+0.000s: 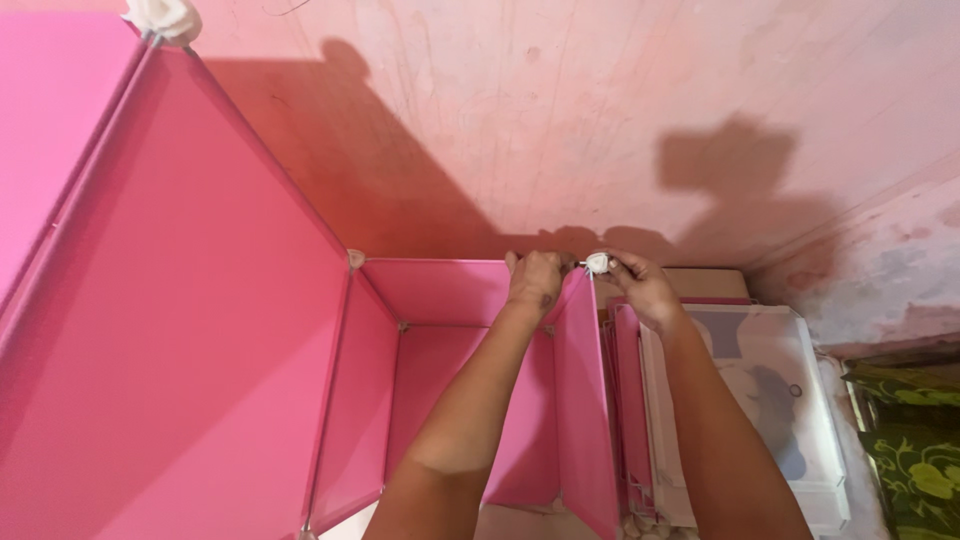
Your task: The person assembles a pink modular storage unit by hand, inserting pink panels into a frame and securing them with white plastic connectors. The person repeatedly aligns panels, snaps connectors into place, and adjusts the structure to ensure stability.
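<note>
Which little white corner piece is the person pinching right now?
The white connector at the upright panel's top, between both hands, pinched by the right hand. The top-left one sits untouched.

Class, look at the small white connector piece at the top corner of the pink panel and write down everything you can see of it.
The white connector is a small, rounded, plastic-looking piece sitting at the top corner of an upright pink panel, close to the pink wall. A thin metal rim of the panel seems to run into it. The right hand pinches it with its fingertips, while the left hand grips the panel's top edge just beside it. Finer details are too small to tell.
</note>
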